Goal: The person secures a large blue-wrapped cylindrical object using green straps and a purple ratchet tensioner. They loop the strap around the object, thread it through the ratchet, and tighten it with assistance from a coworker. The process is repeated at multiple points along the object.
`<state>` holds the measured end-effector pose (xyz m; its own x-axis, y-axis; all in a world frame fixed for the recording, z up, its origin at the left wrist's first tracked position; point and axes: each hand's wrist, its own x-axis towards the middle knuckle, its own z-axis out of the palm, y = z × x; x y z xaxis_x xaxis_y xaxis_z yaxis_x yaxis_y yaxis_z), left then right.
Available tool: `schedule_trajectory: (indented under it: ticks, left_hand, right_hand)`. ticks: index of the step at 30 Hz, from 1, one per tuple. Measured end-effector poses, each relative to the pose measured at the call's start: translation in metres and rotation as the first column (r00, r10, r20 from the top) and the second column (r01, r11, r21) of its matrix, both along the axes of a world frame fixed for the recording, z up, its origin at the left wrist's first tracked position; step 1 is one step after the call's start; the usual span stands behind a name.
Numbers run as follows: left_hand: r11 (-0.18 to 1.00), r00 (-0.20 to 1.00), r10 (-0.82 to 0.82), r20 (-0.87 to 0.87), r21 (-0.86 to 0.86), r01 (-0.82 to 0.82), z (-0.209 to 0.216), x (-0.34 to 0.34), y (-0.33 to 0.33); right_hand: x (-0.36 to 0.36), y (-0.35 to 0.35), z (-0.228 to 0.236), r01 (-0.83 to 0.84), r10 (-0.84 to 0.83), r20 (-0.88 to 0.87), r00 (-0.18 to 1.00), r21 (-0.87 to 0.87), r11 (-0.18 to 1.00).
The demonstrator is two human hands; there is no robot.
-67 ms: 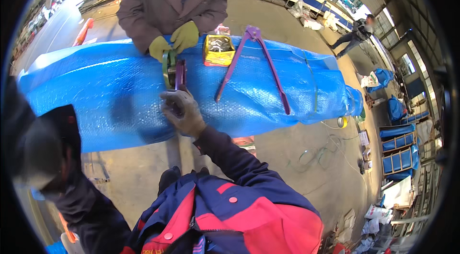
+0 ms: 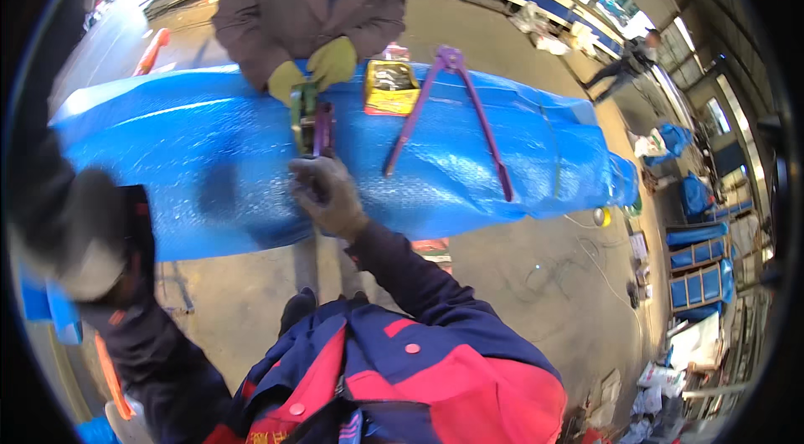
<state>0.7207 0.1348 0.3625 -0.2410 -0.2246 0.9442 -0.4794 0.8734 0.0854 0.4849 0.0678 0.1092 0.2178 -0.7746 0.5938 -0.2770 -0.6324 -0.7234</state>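
The left hand [image 2: 92, 234] was shifted slightly, its finger state untellable through blur; the right hand [image 2: 333, 199] was kept half-curled, grip unconfirmed, by the green-and-purple tool [image 2: 324, 127], work judged unadvanced.

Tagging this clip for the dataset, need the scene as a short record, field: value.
Right hand: gloved, at the near end of a purple-and-green tool; contact unclear
Left hand: blurred, far left; grip unreadable
Co-worker's hands: yellow-green gloves, at that tool's far end
Surface: blue-wrapped bundle
Also on it: yellow box; to its right, purple long-handled tool, handles spread
Background: another person, upper right
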Motion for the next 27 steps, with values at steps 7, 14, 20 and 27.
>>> schedule_trajectory:
  ticks: [7, 14, 20, 27]
  left_hand:
    - [0.423, 0.76, 0.23, -0.608, 0.766, 0.485, -0.218, 0.015, -0.078]
    - [0.173, 0.928, -0.022, -0.371, 0.913, 0.369, -0.37, -0.049, -0.087]
    - [-0.008, 0.903, -0.11, -0.415, 0.909, 0.417, -0.373, -0.087, -0.11]
    - [-0.245, 0.767, -0.152, -0.623, 0.776, 0.582, -0.384, -0.088, -0.123]
  right_hand:
    - [0.019, 0.022, -0.006, 0.154, -0.173, -0.115, 0.978, -0.158, 0.975]
    - [0.046, 0.015, -0.019, 0.44, -0.44, 0.016, 0.898, -0.056, 0.896]
    - [0.047, -0.001, -0.014, 0.424, -0.433, 0.039, 0.901, 0.138, 0.895]
    - [0.05, -0.006, -0.005, 0.352, -0.419, 0.183, 0.889, 0.312, 0.883]
